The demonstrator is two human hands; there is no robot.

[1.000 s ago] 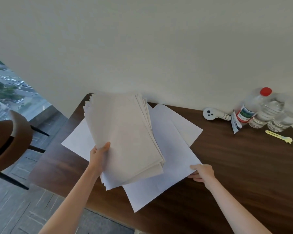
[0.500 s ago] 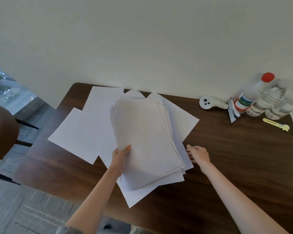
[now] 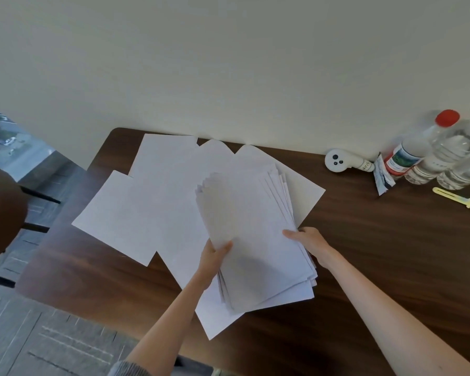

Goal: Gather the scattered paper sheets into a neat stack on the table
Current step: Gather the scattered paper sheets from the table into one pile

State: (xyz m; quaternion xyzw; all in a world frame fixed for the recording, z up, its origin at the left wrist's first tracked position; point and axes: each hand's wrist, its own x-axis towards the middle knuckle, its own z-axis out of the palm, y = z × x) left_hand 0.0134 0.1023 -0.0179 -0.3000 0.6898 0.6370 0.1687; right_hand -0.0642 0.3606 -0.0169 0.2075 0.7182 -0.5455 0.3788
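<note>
Loose sheets (image 3: 136, 213) are lying fanned across the left-centre of the dark worktop (image 3: 391, 253). At centre frame, the left hand (image 3: 213, 257) is gripping the paper stack (image 3: 255, 226) by its left edge, thumb on top, fingers hidden beneath. The right hand (image 3: 311, 242) is pinching the stack's right edge. Water bottles (image 3: 440, 158) are standing at upper right.

A plain off-white wall (image 3: 228, 63) filled the upper half of the view, evenly lit by soft daylight. Against it stood a dark brown wooden table (image 3: 391, 253) with a rounded corner, and a brown chair (image 3: 0, 213) with black legs sat off its left end. Below lay a grey patterned floor (image 3: 25, 335), and a window (image 3: 8, 142) at far left looked down on a street with cars.
</note>
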